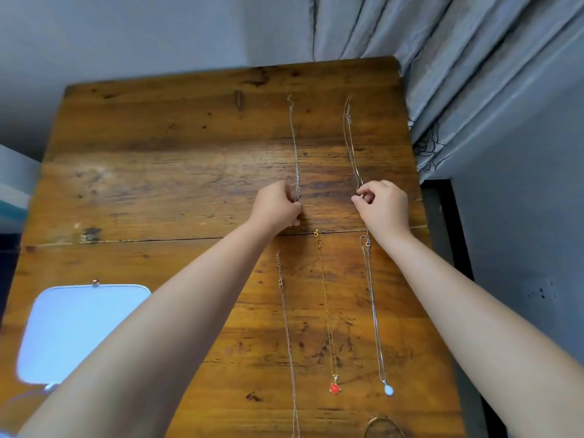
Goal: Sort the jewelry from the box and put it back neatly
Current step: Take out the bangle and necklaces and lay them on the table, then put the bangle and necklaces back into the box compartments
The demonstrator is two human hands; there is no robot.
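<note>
The left hand [278,205] pinches the near end of a silver chain [295,143]. The right hand [384,205] pinches a thin chain [350,137] just beside it. Both chains run straight away across the worktop [158,172], side by side.

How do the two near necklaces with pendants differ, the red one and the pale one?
The red-pendant necklace has a gold chain; the pale-pendant necklace has a silvery one. The red one's far end lies free; the pale one's runs under the right hand's wrist. Both lie straight on the table.
</note>
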